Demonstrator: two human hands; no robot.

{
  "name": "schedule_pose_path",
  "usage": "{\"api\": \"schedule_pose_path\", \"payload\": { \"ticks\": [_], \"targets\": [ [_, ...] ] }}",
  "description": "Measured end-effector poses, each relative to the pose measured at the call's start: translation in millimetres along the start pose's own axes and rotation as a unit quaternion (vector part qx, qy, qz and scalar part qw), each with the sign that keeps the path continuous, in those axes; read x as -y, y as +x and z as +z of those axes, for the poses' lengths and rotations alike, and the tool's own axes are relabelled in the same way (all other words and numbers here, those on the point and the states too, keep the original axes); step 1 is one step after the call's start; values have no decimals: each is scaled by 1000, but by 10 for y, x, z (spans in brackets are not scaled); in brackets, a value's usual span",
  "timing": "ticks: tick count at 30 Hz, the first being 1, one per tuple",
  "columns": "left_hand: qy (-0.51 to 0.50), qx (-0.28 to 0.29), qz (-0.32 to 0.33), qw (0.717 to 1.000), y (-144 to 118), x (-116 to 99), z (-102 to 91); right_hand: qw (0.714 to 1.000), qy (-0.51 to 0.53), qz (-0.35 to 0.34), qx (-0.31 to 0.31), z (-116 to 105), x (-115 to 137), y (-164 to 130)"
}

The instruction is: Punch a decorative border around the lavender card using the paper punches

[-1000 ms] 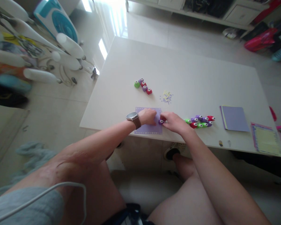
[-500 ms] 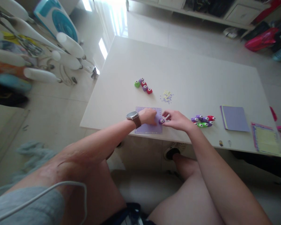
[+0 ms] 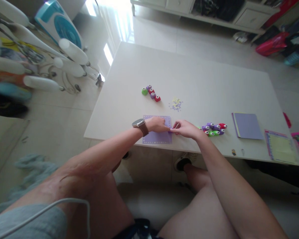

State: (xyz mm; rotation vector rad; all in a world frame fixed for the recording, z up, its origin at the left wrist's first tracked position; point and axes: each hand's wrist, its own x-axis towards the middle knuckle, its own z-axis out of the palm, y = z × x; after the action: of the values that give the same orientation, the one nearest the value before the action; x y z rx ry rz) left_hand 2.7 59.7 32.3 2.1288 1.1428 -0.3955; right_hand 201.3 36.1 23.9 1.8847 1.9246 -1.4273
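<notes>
A square purple paper sheet (image 3: 155, 138) with rows of small punched holes along its edges lies at the table's near edge. My left hand (image 3: 156, 124) presses on the sheet, its thumb side reaching to the right edge. There my right hand (image 3: 186, 128) pinches a small purple craft punch (image 3: 171, 130), mostly covered by the fingers. Both hands' fingertips meet at that spot. Just right of my right hand stands a cluster of purple, red and green punches (image 3: 215, 128). Beyond the sheet are a row of similar punches (image 3: 152, 95) and a heap of yellow and purple paper bits (image 3: 176, 104).
On the white table (image 3: 201, 83), a stack of coloured paper (image 3: 248, 125) lies at right, with a yellow bordered sheet (image 3: 280, 147) beyond it. Two tiny items (image 3: 233, 152) sit near the front edge. A white lamp with several arms (image 3: 71, 66) stands left of the table.
My right hand has closed over the punch at the sheet's right edge, so the punch is now mostly hidden. My left hand's thumb side has stretched right to meet it.
</notes>
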Motion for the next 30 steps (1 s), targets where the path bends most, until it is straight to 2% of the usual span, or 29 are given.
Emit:
{"api": "schedule_pose_path", "payload": {
  "ticks": [4,9,15,22,30],
  "targets": [
    [-11,-1,-2,1000,-3,-3,0,998,-58,13,-34,-1,45,-8],
    [20,-40,-9,999,14,-27,69,992,-106,28,-54,5,153,-18],
    [73,-44,-5,996,-30,-117,90,990,-112,51,-67,30,199,36],
    [79,-33,-43,995,-52,-184,86,988,-124,67,-61,50,243,59],
    [79,-66,-13,995,-25,-137,144,986,-140,57,-66,60,233,83]
  ]
}}
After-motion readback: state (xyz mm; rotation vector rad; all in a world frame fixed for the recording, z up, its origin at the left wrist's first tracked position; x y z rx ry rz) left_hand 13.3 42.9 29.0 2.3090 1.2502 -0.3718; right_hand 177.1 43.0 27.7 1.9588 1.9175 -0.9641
